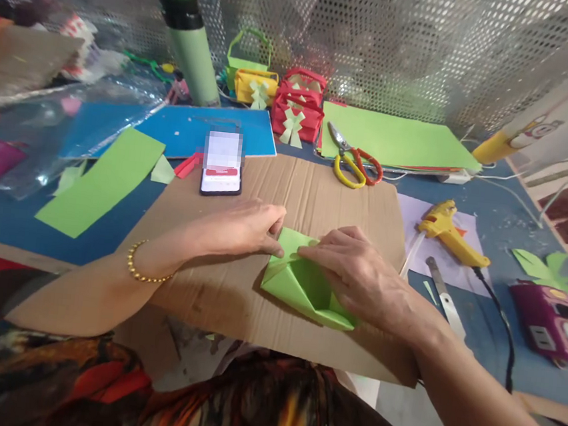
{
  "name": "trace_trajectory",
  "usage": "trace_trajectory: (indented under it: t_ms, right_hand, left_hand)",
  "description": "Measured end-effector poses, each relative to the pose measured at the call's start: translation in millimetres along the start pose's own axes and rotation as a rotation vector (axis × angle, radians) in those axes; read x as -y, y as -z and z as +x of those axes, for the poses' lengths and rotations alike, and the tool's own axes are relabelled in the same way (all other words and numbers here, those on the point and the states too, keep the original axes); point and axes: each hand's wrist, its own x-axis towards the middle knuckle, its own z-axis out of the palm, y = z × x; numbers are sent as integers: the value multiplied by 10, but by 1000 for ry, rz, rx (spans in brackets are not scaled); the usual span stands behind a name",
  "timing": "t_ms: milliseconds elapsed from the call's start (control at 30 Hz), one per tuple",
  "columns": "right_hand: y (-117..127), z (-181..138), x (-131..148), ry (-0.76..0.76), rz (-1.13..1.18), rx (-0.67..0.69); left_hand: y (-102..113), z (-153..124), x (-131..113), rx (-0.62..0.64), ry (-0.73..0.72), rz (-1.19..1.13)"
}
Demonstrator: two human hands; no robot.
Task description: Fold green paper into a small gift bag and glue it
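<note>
A folded piece of green paper [302, 285] lies on a sheet of brown cardboard [215, 300] in front of me. My left hand [240, 225] presses the paper's upper left corner, fingers closed together on it. My right hand [358, 274] lies across the paper's right side, its fingers pinching and pressing a fold near the top. A gold bead bracelet [140, 269] circles my left wrist.
A phone [222, 167] rests at the cardboard's far edge. Scissors [352, 159] lie on green sheets [396, 140], a yellow glue gun [450, 236] and a knife [444, 295] to the right. Small paper baskets [296, 110], a green bottle [190, 40] and a green strip [104, 179] stand further back.
</note>
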Motion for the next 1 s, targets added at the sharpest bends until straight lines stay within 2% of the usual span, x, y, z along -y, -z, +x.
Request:
trace_trajectory:
  t_ms: [133, 333, 467, 667, 833, 1000]
  right_hand:
    - [-44, -14, 49, -13, -34, 3]
    - [-124, -45, 88, -30, -88, -14]
    - [-39, -4, 61, -41, -89, 60]
    - [117, 348, -45, -315, -92, -8]
    - [60, 680, -60, -539, -93, 176]
    - [-28, 720, -58, -562, -71, 183]
  left_hand:
    - [-37, 17, 14, -32, -30, -31]
    - [-189, 35, 63, -221, -79, 6]
    - [-221, -9, 14, -185, -100, 49]
    - [-234, -6, 31, -210, -138, 48]
    - [-215, -6, 10, -198, -147, 64]
    - [-156, -59, -69, -175, -112, 114]
